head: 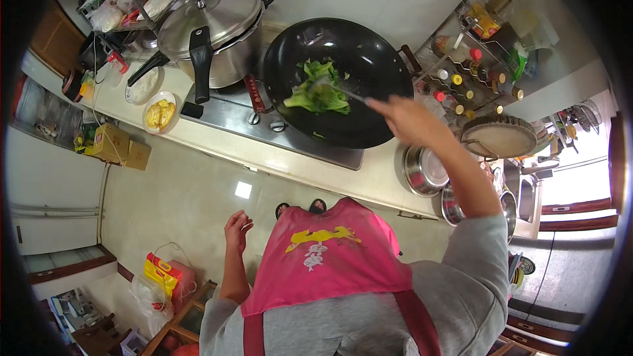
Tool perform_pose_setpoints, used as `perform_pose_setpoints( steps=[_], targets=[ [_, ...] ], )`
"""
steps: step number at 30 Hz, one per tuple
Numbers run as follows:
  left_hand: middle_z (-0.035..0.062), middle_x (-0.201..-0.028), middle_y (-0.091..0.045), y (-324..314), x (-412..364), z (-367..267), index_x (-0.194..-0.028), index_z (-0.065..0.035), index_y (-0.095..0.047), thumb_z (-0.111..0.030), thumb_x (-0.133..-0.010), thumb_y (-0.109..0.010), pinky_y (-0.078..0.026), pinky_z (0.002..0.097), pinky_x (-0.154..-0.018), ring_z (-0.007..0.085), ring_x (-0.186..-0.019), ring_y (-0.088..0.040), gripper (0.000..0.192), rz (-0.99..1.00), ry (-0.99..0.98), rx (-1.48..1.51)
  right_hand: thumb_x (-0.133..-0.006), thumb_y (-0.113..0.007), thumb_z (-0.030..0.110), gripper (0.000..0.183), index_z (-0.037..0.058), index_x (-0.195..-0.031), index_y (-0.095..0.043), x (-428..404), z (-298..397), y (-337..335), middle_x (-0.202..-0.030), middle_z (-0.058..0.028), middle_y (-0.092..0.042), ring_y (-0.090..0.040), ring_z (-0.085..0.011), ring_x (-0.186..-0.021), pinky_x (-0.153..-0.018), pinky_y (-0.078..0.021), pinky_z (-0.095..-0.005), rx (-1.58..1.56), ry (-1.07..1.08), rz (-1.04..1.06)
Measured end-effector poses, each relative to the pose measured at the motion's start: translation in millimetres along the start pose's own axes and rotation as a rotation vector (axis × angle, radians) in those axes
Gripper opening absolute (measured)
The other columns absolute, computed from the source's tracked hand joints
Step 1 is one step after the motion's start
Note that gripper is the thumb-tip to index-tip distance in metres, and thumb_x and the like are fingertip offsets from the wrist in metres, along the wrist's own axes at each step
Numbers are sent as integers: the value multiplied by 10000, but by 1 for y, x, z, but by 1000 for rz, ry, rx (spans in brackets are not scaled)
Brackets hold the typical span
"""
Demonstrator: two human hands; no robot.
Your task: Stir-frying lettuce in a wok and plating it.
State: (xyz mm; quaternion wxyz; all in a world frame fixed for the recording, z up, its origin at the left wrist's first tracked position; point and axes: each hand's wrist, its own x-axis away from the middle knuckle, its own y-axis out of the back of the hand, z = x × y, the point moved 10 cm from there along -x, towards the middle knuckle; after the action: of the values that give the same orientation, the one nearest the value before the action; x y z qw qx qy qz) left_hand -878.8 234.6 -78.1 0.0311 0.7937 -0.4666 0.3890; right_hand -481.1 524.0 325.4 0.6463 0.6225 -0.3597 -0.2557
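My right hand (408, 121) grips a long-handled metal cooking utensil (348, 94) and reaches over the right side of a large black wok (376, 79). The utensil's blurred head is among leafy green vegetables (319, 91), which lie in a heap low in the wok. Motion blur hides whether that head is a spatula or a ladle. A few green scraps stick to the wok's wall. My left hand (238, 231) hangs beside the pink apron (321, 262), away from the counter, holding nothing, its fingers loosely curled but apart.
Left of the wok, a lidded steel pressure cooker (227, 54) stands on the gas stove (222, 111). A plate of yellow food (159, 112) sits near the counter edge. Steel bowls (426, 170), a round wooden chopping board (499, 137) and a bottle rack (470, 79) crowd the right side.
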Motion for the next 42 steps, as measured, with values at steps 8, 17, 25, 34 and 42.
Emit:
perform_pose_setpoints(
  steps=[8,17,25,34,42],
  targets=[
    [44,-916,-644,-199,-69,-90,-1132,8,-647,-125,-888,-721,-525,267,-717,129,-765,-618,287,256,-351,-302,-803,-555,8,627,54,-1422,-467,26,-7,-78,-920,-248,-638,-677,-405,-807,-725,-554,-493,-113,-256,-55],
    [185,-1043,-607,-293,-171,-103,-1281,58,-572,-142,-797,-742,-484,367,-848,285,-942,-607,551,-135,-547,-633,-797,-534,21,628,28,-1421,-459,16,-43,-87,-935,-301,-670,-667,-438,-921,-820,-530,-516,-312,-357,-30],
    [170,-1273,-597,-283,-149,-84,-1391,64,-473,-120,-863,-736,-456,322,-955,234,-1111,-591,618,-118,-388,-344,-848,-535,92,569,107,-1416,-505,80,-61,-65,-923,-311,-662,-655,-451,-897,-841,-507,-538,-372,-467,-53],
    [167,-1383,-542,-278,-123,-82,-1420,67,-442,-116,-856,-753,-415,307,-1019,216,-1235,-535,670,-10,-346,-280,-825,-488,18,623,87,-1443,-450,53,-32,-58,-938,-299,-665,-661,-459,-934,-806,-527,-527,-372,-327,35],
    [176,-1459,-491,-288,-142,-88,-1476,80,-339,-78,-861,-698,-363,317,-1096,236,-1313,-496,730,106,-328,-227,-823,-523,48,597,83,-1417,-474,50,-38,-90,-852,-281,-657,-663,-434,-860,-772,-522,-532,-344,-301,-74]
  ],
)
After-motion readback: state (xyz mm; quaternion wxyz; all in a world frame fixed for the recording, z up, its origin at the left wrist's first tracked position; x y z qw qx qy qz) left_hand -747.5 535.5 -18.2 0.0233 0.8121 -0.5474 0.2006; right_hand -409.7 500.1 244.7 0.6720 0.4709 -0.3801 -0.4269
